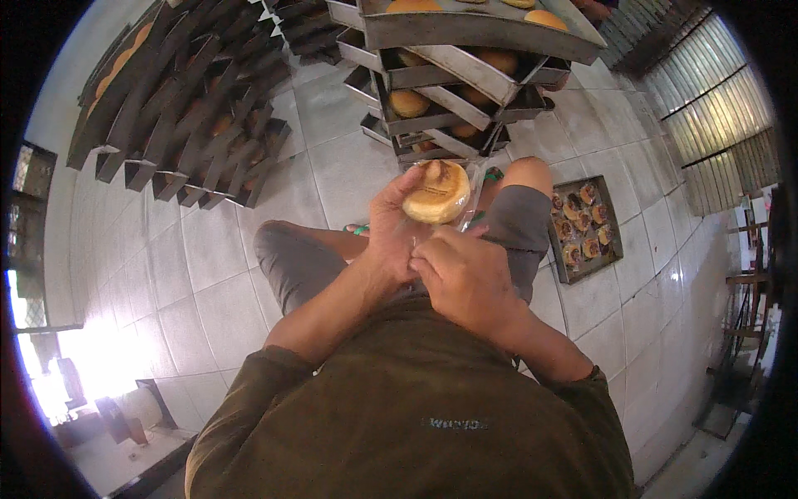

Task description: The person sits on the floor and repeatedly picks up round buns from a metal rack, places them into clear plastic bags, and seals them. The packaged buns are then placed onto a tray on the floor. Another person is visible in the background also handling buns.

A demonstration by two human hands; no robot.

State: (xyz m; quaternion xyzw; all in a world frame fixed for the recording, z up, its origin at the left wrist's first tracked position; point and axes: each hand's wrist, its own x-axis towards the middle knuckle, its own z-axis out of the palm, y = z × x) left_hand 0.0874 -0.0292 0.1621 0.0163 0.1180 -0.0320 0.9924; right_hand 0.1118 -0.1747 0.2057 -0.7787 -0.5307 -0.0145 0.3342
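Note:
A round golden bun (pixel 435 200) sits inside a clear plastic bag (pixel 476 181) in front of my body. My left hand (pixel 389 220) holds the bagged bun from its left side, thumb reaching over the bun's top. Just below it, my right hand (pixel 465 270) is closed, with thumb and fingers pinching the lower end of the bag near my left wrist. The exact spot of the pinch is partly hidden by the fingers.
Ahead stands a crisscross stack of metal trays (pixel 482 32) with buns. More stacked trays (pixel 187 108) rise at the far left. On the tiled floor (pixel 590 308) to my right lies a tray (pixel 568 273) of dark-topped pastries. My bent knees (pixel 528 175) flank my hands.

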